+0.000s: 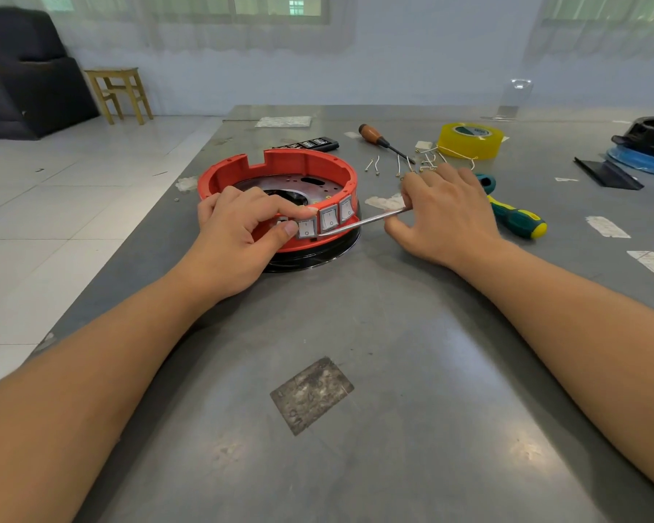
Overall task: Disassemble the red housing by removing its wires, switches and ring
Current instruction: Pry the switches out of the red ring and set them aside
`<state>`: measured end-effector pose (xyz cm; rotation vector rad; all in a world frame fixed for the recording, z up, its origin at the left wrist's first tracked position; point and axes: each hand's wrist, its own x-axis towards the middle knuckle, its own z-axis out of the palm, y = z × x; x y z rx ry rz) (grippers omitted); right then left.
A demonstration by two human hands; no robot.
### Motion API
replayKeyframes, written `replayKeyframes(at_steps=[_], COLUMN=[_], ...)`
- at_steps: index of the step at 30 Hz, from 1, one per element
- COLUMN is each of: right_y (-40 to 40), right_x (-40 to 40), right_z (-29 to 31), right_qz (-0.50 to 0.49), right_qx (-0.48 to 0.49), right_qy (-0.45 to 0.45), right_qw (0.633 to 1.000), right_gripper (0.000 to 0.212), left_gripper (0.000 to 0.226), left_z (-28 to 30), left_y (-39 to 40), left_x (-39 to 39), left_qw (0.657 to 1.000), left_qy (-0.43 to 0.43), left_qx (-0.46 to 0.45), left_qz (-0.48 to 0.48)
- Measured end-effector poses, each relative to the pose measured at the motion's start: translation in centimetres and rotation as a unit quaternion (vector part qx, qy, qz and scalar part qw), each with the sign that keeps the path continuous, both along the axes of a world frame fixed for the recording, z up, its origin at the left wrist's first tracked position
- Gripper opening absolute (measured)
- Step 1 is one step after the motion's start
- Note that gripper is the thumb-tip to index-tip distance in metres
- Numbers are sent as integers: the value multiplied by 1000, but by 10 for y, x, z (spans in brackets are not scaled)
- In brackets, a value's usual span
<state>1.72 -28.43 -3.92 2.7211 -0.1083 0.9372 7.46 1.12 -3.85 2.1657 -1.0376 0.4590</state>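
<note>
My left hand (238, 224) curls over the near rim of the red housing (280, 175) on the steel table (393, 352), thumb and forefinger pinching a rocker switch (306, 228). My right hand (442, 213) grips a metal pry tool (363, 221), its tip wedged beneath the switches.

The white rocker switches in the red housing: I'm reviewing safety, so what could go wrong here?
1. The thin metal pry tool held by the right hand could slip toward the left hand pinching the white rocker switches.
2. Levering may crack the red round plastic housing.
</note>
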Motion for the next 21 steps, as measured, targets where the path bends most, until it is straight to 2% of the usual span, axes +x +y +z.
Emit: replayKeyframes(at_steps=[3, 5, 14, 21], right_y=[3, 4, 2, 2], right_x=[-18, -24, -13, -11], right_z=[1, -1, 0, 5], right_qz=[3, -1, 10, 52], right_qx=[-13, -5, 8, 1], right_qy=[-2, 9, 19, -43], right_qw=[1000, 1000, 1000, 998], right_gripper=[67, 72, 71, 66], left_gripper=[32, 30, 30, 31], left_z=[1, 2, 6, 6], left_y=[2, 3, 3, 1], left_x=[1, 1, -2, -1], left_qw=[1000, 1000, 1000, 1000], left_qy=[-3, -2, -4, -1], left_qx=[3, 5, -2, 10], left_qz=[-7, -9, -6, -7])
